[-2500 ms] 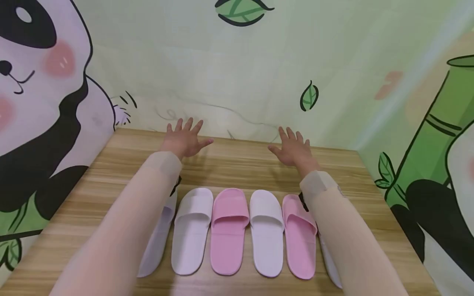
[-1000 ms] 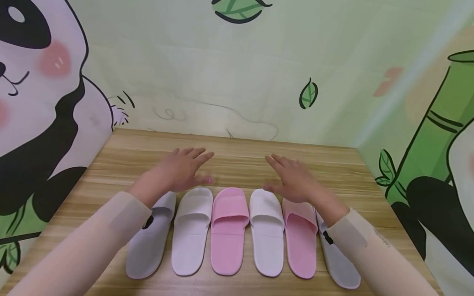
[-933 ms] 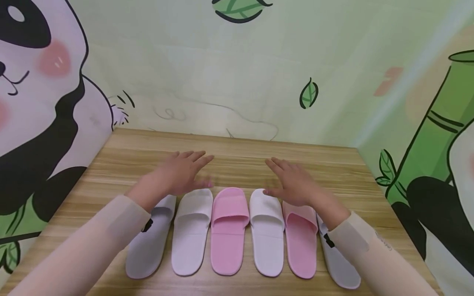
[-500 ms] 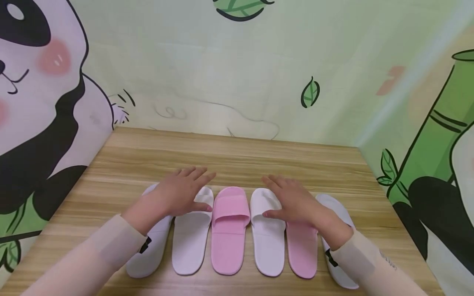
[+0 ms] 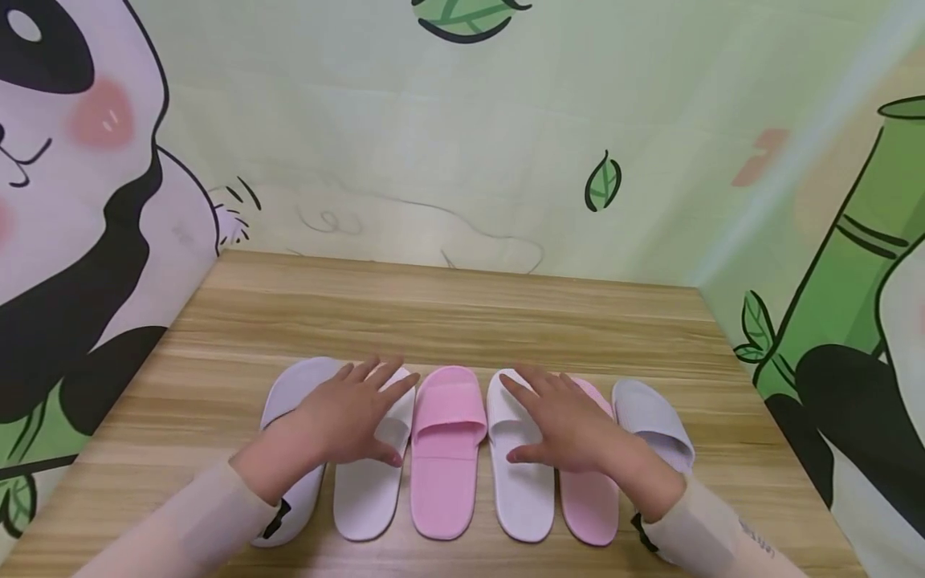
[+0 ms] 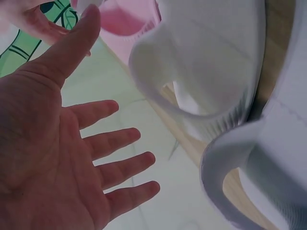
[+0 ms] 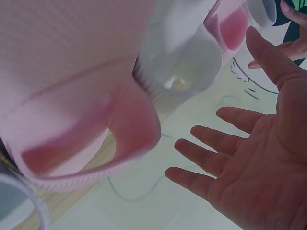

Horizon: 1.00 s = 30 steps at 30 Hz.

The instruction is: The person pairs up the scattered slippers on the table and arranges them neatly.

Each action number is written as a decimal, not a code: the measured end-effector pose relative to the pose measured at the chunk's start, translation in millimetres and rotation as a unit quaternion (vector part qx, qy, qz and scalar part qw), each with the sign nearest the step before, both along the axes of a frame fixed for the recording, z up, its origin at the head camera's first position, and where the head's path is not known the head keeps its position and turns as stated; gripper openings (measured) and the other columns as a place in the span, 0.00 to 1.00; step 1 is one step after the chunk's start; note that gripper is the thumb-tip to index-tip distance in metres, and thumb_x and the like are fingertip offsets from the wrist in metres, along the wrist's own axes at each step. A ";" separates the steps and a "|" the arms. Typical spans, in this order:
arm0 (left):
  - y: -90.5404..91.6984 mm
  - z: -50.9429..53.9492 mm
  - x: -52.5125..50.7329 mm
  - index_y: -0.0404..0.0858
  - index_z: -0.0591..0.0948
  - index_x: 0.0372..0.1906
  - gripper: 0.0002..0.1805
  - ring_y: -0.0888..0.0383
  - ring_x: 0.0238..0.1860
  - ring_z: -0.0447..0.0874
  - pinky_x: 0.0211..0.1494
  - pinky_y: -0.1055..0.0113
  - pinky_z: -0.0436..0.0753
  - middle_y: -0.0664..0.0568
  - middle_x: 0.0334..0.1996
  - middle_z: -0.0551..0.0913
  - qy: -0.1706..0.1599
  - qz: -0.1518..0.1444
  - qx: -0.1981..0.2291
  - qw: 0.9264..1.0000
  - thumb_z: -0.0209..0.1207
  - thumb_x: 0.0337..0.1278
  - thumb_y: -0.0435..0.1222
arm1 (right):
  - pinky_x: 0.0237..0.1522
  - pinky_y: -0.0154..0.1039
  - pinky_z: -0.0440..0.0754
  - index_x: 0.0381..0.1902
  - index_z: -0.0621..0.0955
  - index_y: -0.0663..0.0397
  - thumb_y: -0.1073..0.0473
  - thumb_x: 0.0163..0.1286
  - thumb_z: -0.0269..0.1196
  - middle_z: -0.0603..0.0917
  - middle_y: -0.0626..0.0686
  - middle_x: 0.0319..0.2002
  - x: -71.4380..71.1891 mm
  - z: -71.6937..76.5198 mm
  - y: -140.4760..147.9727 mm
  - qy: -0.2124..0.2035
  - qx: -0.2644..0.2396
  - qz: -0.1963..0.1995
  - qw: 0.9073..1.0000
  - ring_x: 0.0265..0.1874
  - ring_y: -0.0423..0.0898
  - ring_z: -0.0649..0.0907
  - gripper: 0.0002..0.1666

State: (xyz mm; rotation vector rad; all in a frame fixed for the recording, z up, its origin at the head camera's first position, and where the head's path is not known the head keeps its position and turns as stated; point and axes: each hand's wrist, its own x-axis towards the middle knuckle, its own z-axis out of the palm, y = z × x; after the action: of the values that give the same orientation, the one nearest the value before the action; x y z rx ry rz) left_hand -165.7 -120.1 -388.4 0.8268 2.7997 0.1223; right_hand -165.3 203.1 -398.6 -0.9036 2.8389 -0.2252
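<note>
A row of slide slippers lies side by side on the wooden tabletop. In the middle is a pink slipper (image 5: 444, 494). My left hand (image 5: 336, 425), fingers spread, hovers over the white slipper (image 5: 364, 506) and the pale grey slipper (image 5: 303, 381) at the left end. Over the right-hand white slipper (image 5: 525, 506) and pink slipper (image 5: 592, 510) my right hand (image 5: 571, 425) is spread the same way. Its wrist partly covers the grey slipper (image 5: 650, 409) at the right end. Both wrist views show bare palms, apart from the slippers, holding nothing.
The wooden tabletop (image 5: 448, 309) reaches back to a pale green wall covering (image 5: 347, 120). Printed pandas, leaves and bamboo (image 5: 860, 233) decorate it on both sides. Black straps (image 5: 275, 518) show at the wrists.
Both hands have drawn back from the table's far edge toward the person, and now hover above the slippers. The slippers keep their places.
</note>
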 end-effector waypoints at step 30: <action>5.5 -30.8 43.7 0.33 0.56 0.81 0.89 0.27 0.77 0.61 0.74 0.42 0.74 0.28 0.80 0.53 0.039 -0.018 -0.067 0.997 0.85 -0.02 0.64 | 0.71 0.66 0.72 0.85 0.48 0.54 0.27 0.29 0.84 0.46 0.68 0.83 35.4 -18.5 -17.7 -0.056 0.062 -0.032 0.996 0.81 0.69 0.53 0.93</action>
State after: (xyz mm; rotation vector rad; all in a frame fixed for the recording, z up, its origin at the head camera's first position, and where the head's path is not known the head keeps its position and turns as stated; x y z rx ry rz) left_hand -122.0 -114.6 -419.2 0.8673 2.8268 -0.1049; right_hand -129.8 185.4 -417.1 -0.7526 2.7452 -0.1027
